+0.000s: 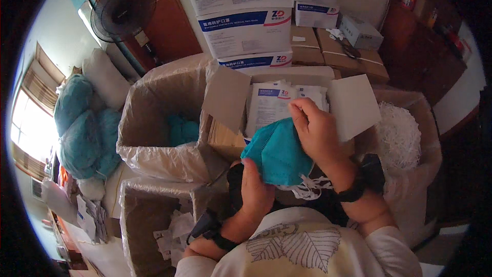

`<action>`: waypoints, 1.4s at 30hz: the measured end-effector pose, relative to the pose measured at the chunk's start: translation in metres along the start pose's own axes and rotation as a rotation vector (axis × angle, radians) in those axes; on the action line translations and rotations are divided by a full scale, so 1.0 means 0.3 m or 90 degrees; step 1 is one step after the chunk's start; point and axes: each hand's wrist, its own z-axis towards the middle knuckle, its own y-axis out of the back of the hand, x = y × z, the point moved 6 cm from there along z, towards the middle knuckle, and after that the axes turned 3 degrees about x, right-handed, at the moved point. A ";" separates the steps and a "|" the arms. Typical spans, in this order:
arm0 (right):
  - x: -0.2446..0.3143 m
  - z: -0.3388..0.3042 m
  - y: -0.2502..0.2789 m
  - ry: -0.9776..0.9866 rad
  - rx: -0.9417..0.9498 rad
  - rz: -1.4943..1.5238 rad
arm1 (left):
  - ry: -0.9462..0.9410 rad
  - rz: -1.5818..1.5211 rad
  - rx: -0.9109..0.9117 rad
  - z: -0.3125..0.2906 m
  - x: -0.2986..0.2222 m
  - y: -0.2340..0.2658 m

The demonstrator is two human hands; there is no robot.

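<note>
A teal face mask [279, 154] with white ear loops [310, 187] hangs between my hands, in front of my chest. My left hand [254, 189] grips its lower left edge, thumb on the near face. At the upper right edge is my right hand [316, 131], closed with thumb and forefinger pinched together; some of its fingers are hidden. Just beyond the mask stands an open white carton [348, 105] with its flaps spread. Flat printed white packets [266, 103] stand inside it.
Left of the carton, a plastic-lined box [154, 156] holds teal masks [182, 131]. A nearer box [134, 225] holds loose packets. At right, another lined box contains white strands [402, 138]. Stacked cartons [246, 33] rise behind; teal-filled bags [84, 138] lie far left, near a fan [125, 7].
</note>
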 end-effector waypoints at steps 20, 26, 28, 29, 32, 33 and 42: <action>-0.061 -0.022 -0.082 -0.082 -0.015 0.133 | -0.159 0.205 0.053 -0.024 0.018 0.042; -0.086 -0.040 -0.069 -0.082 0.087 0.147 | -0.136 0.300 0.092 -0.003 -0.072 0.028; -0.066 -0.028 -0.018 -0.031 0.137 0.098 | -0.115 0.425 0.135 0.006 -0.115 0.032; -0.015 -0.009 0.015 0.066 0.133 0.067 | -0.114 0.453 0.146 0.011 -0.132 0.022; 0.110 0.006 0.051 0.266 0.181 0.041 | -0.075 0.589 0.204 0.010 -0.163 0.029; 0.127 -0.006 0.036 0.270 0.235 0.061 | -0.062 0.609 0.222 0.009 -0.169 0.022; 0.083 -0.101 -0.070 0.025 0.427 0.108 | -0.158 0.579 0.200 0.013 -0.154 0.032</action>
